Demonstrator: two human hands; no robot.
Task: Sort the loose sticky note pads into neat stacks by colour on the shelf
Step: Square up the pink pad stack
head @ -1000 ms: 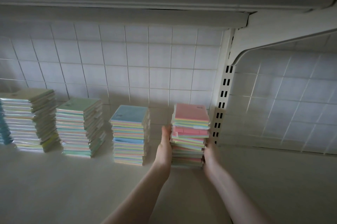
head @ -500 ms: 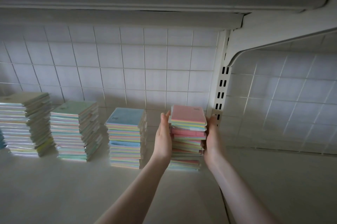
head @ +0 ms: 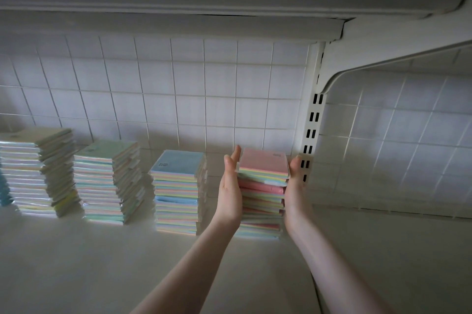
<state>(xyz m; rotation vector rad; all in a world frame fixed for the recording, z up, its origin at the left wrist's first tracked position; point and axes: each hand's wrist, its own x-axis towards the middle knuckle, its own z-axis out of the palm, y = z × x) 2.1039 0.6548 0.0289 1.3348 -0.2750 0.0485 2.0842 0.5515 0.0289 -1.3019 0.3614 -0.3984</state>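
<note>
Four stacks of sticky note pads are standing in a row on the shelf (head: 76, 275), against the tiled back wall (head: 178, 99). At far left the yellow-topped stack (head: 38, 173) is leaning unevenly; beside it the green-topped stack (head: 109, 183) is also sitting ragged; next, the blue-topped stack (head: 178, 191) is standing straighter. Rightmost, just beside the slotted upright (head: 310, 134), the pink-topped stack (head: 263, 193) is standing with its long axis vertical, directly between the hands. The left hand (head: 231, 191) is lying flat, fingers extended, palm against the stack's left face; the right hand (head: 296, 186) is pressing flat on the right face. Both are equally near, squeezing inward, not pinching. Judgement: squaring is under way; mixed colours are showing in the stack edges, so sorting appears incomplete.
</note>
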